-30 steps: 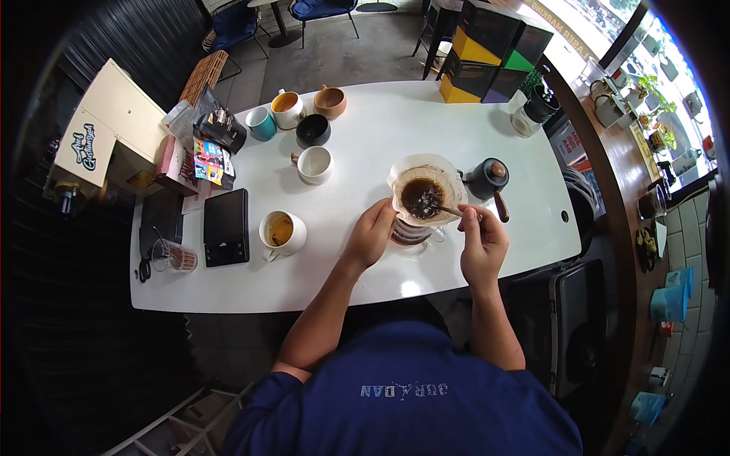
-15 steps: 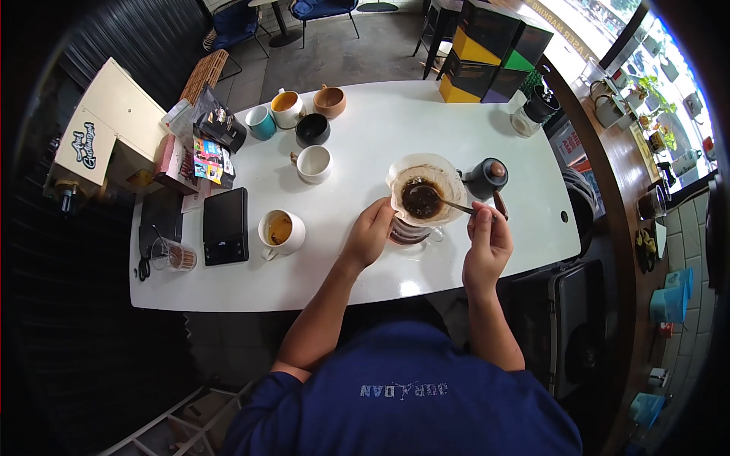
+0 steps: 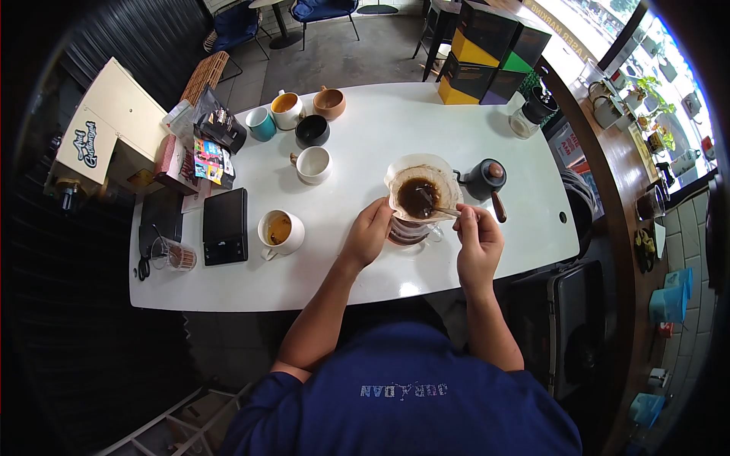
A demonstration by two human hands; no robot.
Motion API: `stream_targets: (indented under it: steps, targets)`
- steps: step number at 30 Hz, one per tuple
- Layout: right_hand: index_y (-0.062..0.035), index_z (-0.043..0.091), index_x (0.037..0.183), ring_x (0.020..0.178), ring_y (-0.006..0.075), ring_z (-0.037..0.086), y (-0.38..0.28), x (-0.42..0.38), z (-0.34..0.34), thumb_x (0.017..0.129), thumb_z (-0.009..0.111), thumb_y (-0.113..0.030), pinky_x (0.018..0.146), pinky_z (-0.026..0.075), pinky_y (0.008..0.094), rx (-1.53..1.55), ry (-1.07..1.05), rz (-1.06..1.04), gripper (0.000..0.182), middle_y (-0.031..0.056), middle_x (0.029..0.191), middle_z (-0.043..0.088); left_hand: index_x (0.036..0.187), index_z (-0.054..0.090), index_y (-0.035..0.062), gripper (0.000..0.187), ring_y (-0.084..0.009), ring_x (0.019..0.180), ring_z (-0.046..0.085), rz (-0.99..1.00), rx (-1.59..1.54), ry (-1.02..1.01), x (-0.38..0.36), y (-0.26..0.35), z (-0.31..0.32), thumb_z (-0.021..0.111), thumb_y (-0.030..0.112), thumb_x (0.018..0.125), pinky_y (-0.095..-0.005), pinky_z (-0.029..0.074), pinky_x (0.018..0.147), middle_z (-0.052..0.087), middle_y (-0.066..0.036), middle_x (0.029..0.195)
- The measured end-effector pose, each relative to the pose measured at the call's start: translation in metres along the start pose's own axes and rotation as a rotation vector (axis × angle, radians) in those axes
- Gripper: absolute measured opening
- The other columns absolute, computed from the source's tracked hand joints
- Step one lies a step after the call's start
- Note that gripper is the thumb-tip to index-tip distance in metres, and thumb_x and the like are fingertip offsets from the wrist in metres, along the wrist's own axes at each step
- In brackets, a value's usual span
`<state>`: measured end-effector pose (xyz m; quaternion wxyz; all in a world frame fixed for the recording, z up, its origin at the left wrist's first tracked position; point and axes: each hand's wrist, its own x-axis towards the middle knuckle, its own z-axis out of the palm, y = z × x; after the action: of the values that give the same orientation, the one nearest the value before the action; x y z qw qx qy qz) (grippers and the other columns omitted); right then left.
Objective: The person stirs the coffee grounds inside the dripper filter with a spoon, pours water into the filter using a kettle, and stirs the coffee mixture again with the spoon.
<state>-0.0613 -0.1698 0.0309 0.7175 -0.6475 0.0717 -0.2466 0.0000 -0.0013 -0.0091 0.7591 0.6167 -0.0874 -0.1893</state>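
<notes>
A coffee dripper point(image 3: 450, 196) lined with a paper filter point(image 3: 417, 163) sits on a glass server point(image 3: 407, 235). Dark wet coffee point(image 3: 417, 199) fills the bottom of the filter. My left hand point(image 3: 369, 237) is closed on the dripper's left edge, its fingertips partly hidden. Between the thumb and fingers of my right hand point(image 3: 480, 245) is a spoon point(image 3: 447, 211), with its bowl dipped in the coffee and out of sight. Just beyond that hand stands a dark grey kettle point(image 3: 480, 181) with a wooden handle.
Left of the dripper stand a white mug point(image 3: 281, 232) with amber liquid, a white cup point(image 3: 312, 165) and several other cups. A black scale point(image 3: 226, 226) and a drinking glass point(image 3: 173, 255) lie further left. Boxes point(image 3: 487, 57) and a grinder point(image 3: 534, 111) occupy the far right.
My right hand has shifted slightly left and toward the dripper, and the spoon now dips lower and nearer the filter's front side. My left hand stays on the dripper.
</notes>
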Motion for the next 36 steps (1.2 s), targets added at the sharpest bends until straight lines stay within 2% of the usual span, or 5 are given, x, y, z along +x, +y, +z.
stream_targets:
  steps: [8, 14, 18, 29, 36]
  targets:
    - [0.0011, 0.060, 0.098, 0.061, 0.0037, 0.043, -0.002, 0.004, -0.008, 0.094, 0.050, -0.018, 0.054, 0.033, 0.0169, 0.252, 0.044, 0.102, 0.022, -0.0010, 0.074, 0.053, 0.104, 0.056, 0.0006, 0.034, -0.0022, 0.060, 0.036, 0.000, 0.023, 0.015, -0.001, 0.004, 0.001, 0.034, 0.025, 0.098, -0.0190, 0.032, 0.055, 0.044, 0.006, 0.069]
    - [0.0029, 0.064, 0.094, 0.065, 0.0105, 0.056, -0.012, 0.009, -0.010, 0.084, 0.059, 0.001, 0.055, 0.044, 0.0207, -0.284, -0.198, -0.453, 0.011, 0.0086, 0.079, 0.060, 0.099, 0.056, 0.0010, 0.032, -0.0026, 0.061, 0.036, 0.012, 0.011, -0.010, -0.001, 0.006, 0.002, 0.034, 0.024, 0.098, -0.0197, 0.034, 0.057, 0.044, 0.006, 0.069]
    - [0.0017, 0.065, 0.093, 0.062, 0.0110, 0.057, -0.013, 0.011, -0.008, 0.082, 0.060, 0.001, 0.053, 0.044, 0.0199, -0.385, -0.226, -0.516, 0.011, 0.0091, 0.077, 0.061, 0.100, 0.056, 0.0009, 0.033, -0.0027, 0.061, 0.036, 0.003, 0.009, -0.010, -0.001, 0.005, 0.001, 0.034, 0.024, 0.098, -0.0198, 0.034, 0.057, 0.044, 0.006, 0.069]
    - [0.0031, 0.061, 0.097, 0.065, 0.0038, 0.047, -0.006, 0.010, -0.006, 0.092, 0.053, -0.015, 0.057, 0.036, 0.0172, 0.115, 0.002, 0.163, 0.021, 0.0002, 0.073, 0.056, 0.103, 0.057, 0.0016, 0.034, -0.0026, 0.060, 0.036, 0.009, 0.034, -0.012, -0.002, 0.008, 0.002, 0.033, 0.025, 0.098, -0.0199, 0.033, 0.056, 0.043, 0.007, 0.068]
    - [0.0019, 0.060, 0.100, 0.064, 0.0032, 0.043, -0.006, 0.009, -0.007, 0.093, 0.051, -0.016, 0.056, 0.034, 0.0175, 0.210, 0.005, 0.066, 0.021, -0.0011, 0.074, 0.053, 0.100, 0.056, 0.0032, 0.033, -0.0030, 0.061, 0.036, 0.001, 0.077, 0.013, -0.001, 0.004, 0.001, 0.033, 0.026, 0.098, -0.0201, 0.033, 0.056, 0.041, 0.007, 0.067]
